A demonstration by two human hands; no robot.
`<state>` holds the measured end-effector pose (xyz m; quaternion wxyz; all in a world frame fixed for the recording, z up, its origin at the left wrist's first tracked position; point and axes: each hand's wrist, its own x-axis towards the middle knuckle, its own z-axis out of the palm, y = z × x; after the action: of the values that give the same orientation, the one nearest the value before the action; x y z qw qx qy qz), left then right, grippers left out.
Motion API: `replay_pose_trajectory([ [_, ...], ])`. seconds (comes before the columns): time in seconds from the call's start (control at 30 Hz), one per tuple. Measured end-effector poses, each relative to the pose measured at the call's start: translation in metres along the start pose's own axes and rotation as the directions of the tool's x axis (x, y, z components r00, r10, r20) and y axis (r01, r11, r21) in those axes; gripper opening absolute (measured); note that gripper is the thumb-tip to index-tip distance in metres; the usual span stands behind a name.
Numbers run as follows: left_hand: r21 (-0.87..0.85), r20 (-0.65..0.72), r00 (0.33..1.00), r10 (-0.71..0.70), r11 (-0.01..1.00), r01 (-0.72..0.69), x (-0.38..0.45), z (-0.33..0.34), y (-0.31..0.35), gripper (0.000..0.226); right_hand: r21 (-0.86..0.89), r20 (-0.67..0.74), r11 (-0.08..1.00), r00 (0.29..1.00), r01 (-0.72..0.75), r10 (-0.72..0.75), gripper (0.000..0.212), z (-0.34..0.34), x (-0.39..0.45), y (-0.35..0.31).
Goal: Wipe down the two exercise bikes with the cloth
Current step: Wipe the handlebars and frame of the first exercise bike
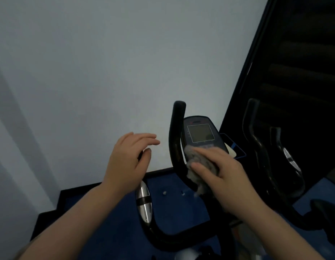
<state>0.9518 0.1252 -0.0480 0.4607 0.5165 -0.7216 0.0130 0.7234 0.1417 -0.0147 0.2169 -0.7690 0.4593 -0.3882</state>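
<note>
The near exercise bike's console [200,132] with its grey screen sits between two black handlebars. My right hand [221,171] presses a grey cloth [196,160] against the console's lower part, fingers spread over it. My left hand [129,160] hovers over the top of the left handlebar [144,201], fingers apart and holding nothing. That handlebar has a silver sensor grip. The right handlebar post [175,139] rises just left of the console. A second bike's handlebars [256,139] stand to the right in the dark.
A pale wall [106,72] fills the left and top. Blue floor mat [172,207] with a black border lies below the bikes. A dark window or blind [303,53] is at the upper right, close behind the second bike.
</note>
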Motion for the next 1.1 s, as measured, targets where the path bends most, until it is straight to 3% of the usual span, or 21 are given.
replay_pose_trajectory([
  [0.1, -0.087, 0.058, 0.994, -0.096, 0.991, 0.101, -0.002, 0.003, -0.003, 0.030, -0.194, -0.084, 0.969, 0.982, 0.152, -0.171, 0.038, 0.015, 0.041, -0.009],
  [0.23, -0.173, 0.066, 0.984, -0.164, 0.970, 0.173, -0.008, 0.011, -0.007, 0.030, -0.417, -0.257, 0.872, 0.886, 0.258, -0.385, 0.039, 0.027, 0.085, -0.008],
  [0.43, -0.194, 0.071, 0.989, -0.131, 0.971, 0.142, -0.009, 0.012, -0.011, 0.031, -0.380, -0.418, 0.918, 0.864, 0.114, -0.280, 0.038, 0.080, 0.081, 0.010],
  [0.67, -0.265, 0.090, 0.993, -0.082, 0.959, 0.103, -0.010, 0.008, -0.014, 0.033, -0.473, -0.181, 0.878, 0.968, 0.069, -0.174, 0.027, 0.082, 0.062, 0.010],
  [0.9, -0.221, 0.103, 0.993, 0.051, 0.975, -0.027, -0.025, 0.005, -0.017, 0.032, -0.498, -0.122, 0.867, 0.991, -0.019, -0.048, 0.028, 0.076, 0.026, 0.005],
  [1.1, -0.173, 0.083, 0.993, 0.080, 0.983, -0.065, -0.036, 0.016, -0.006, 0.030, -0.522, -0.112, 0.853, 0.991, 0.000, -0.068, 0.037, 0.068, -0.015, 0.012],
])
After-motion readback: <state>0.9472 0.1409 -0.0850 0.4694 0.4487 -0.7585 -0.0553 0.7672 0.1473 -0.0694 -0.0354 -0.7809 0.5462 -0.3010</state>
